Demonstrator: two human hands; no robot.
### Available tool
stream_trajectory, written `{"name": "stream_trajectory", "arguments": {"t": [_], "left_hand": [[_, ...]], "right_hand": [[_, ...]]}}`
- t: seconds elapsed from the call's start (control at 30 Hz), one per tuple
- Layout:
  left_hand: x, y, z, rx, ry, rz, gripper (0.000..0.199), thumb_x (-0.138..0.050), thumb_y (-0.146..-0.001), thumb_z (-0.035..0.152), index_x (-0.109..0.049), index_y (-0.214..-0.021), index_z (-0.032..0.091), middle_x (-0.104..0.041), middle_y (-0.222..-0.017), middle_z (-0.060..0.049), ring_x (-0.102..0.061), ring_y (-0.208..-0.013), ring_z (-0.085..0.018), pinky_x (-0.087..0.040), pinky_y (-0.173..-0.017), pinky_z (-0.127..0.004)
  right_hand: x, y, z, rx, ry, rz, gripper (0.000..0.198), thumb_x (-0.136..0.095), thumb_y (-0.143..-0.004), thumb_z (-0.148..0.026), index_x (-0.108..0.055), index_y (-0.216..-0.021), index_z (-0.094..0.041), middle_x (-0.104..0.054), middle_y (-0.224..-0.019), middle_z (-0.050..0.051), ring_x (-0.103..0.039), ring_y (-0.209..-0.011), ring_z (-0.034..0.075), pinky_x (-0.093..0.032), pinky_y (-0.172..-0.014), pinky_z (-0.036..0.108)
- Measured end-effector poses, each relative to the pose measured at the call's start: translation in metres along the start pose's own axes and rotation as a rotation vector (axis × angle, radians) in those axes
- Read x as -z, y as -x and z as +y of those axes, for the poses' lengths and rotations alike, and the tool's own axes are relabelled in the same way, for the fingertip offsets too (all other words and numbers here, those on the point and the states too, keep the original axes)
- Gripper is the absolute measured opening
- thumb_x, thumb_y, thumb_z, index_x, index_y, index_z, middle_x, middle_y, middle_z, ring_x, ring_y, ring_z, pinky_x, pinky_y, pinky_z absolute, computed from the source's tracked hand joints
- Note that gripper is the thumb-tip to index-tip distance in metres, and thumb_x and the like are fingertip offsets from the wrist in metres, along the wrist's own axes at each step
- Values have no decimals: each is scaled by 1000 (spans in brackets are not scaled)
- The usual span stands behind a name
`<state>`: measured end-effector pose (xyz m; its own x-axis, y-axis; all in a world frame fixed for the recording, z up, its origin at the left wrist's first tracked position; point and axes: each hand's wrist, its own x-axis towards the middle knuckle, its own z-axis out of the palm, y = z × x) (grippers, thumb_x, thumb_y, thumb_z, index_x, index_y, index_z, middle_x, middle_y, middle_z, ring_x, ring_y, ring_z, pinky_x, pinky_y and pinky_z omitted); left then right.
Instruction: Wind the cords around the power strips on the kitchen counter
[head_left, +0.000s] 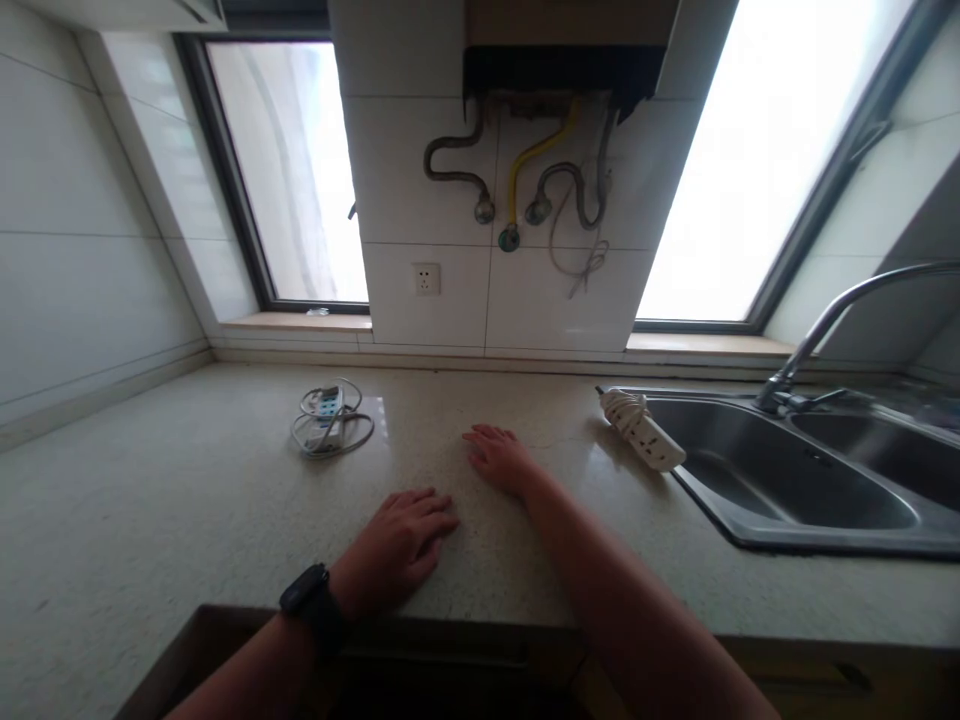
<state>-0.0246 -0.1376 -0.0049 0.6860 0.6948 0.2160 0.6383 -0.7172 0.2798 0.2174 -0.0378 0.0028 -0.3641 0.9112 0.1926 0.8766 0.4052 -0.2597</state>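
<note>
My left hand [397, 545], with a dark watch [304, 590] on its wrist, lies flat on the pale speckled countertop [225, 530] near the front edge. Its fingers are stretched out and hold nothing. Farther forward, my right hand [499, 458] rests palm down on the same surface, fingers extended and nothing in them. Beyond the left hand sits a power strip [328, 415] with its grey-white cord looped loosely around it. Right of my right hand, a white power strip [645, 435] with its cord wound about one end lies against the sink's rim.
A steel double sink [750, 525] with a curved faucet [825, 320] is set in the counter at right. A wall socket [427, 279] is on the tiles. Above hang a yellow pipe [525, 155], metal hoses [442, 160] and a loosely tied cord [581, 270]. Windows flank this wall.
</note>
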Motion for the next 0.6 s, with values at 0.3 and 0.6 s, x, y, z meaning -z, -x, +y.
{"name": "stream_trajectory", "arguments": {"t": [0.3, 0.6], "left_hand": [[68, -28, -36, 19, 173, 129, 39, -51, -97, 39, -57, -134, 28, -53, -144, -4, -48, -134, -19, -36, -114, -37], [109, -66, -200, 937, -85, 395, 114, -74, -65, 69, -35, -139, -8, -43, -136, -39, -40, -131, -50, -30, -107, -59]], "right_hand": [[-9, 8, 32, -104, -172, -76, 57, -49, -89, -42, -42, -146, -38, -32, -159, 1, -32, -149, 22, -24, -129, 50], [-7, 3, 44, -168, -263, -33, 54, -54, -87, -36, -48, -141, -37, -35, -156, 2, -35, -147, 22, -27, -129, 50]]}}
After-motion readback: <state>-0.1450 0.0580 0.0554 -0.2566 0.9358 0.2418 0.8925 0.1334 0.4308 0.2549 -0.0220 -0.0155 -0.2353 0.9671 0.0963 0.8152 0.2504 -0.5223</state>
